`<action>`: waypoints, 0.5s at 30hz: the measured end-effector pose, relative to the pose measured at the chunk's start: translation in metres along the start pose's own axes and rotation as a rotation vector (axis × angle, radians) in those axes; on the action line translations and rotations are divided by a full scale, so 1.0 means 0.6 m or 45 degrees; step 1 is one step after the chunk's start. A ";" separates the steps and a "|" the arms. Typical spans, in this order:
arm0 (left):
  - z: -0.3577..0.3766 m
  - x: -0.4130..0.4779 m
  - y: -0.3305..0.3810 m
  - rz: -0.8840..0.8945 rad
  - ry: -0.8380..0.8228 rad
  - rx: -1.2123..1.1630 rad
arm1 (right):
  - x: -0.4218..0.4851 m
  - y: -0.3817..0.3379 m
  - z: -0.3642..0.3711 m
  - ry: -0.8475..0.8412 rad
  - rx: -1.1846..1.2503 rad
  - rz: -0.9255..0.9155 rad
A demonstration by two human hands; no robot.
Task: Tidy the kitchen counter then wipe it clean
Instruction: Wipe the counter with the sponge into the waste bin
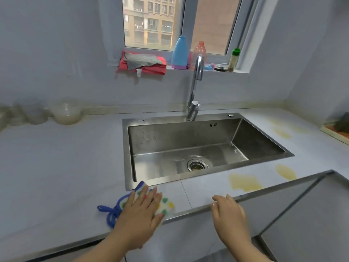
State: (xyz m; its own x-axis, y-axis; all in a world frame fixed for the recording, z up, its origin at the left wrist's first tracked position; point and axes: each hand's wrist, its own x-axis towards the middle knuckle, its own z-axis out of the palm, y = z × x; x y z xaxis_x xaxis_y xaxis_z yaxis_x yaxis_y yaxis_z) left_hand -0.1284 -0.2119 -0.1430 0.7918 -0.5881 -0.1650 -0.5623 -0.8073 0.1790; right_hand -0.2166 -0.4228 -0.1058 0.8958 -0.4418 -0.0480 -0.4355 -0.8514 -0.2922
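Stainless steel takes up most of my view: the sink [125,148] is set into the pale counter [56,176], with the faucet [194,87] rising from its back rim. At the front edge of the counter, just off the sink's front left corner, lies the cloth [165,205], white with green, yellow and red dots and a blue border. Its blue cord [109,212] trails to the left. My left hand [139,210] lies flat on top of that cloth, fingers straight and close together, pressing it to the counter. My right hand [228,212] is near the cloth but apart from it, further right along the same front edge. Its fingers are relaxed and slightly bent, holding nothing, with the tips at the metal edge strip. Yellow stains [244,182] mark the counter in front of the sink's right half, and more show toward the right end. At the back left corner stand clear bowls [66,112] against the wall. On the window sill sit a red cloth [151,69] with a grey rag [143,60] over it, a blue bottle [180,52], a pinkish clear bottle [199,51] and a small green-capped bottle [234,58]. A tray [334,134] shows at the far right edge of the counter; I cannot tell what it carries.
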 end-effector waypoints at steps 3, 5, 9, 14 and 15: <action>-0.005 0.027 0.011 -0.154 0.056 -0.013 | -0.005 0.049 -0.010 -0.001 0.006 0.054; -0.010 0.046 0.053 -0.240 0.015 -0.003 | -0.007 0.082 -0.015 -0.012 0.017 0.112; 0.008 0.082 0.148 0.041 -0.027 0.012 | -0.014 0.131 -0.026 -0.045 0.010 0.170; 0.008 0.113 0.169 0.200 -0.056 0.055 | -0.012 0.185 -0.037 -0.043 0.015 0.246; 0.006 0.119 0.168 0.180 -0.047 0.057 | -0.008 0.194 -0.038 -0.031 0.029 0.271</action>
State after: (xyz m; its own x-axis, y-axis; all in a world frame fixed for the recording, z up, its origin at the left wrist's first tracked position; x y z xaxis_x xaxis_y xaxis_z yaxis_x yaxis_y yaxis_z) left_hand -0.1292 -0.3354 -0.1405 0.6949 -0.6969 -0.1771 -0.6784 -0.7171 0.1596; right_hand -0.2734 -0.5261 -0.1179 0.7860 -0.6036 -0.1338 -0.6131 -0.7332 -0.2942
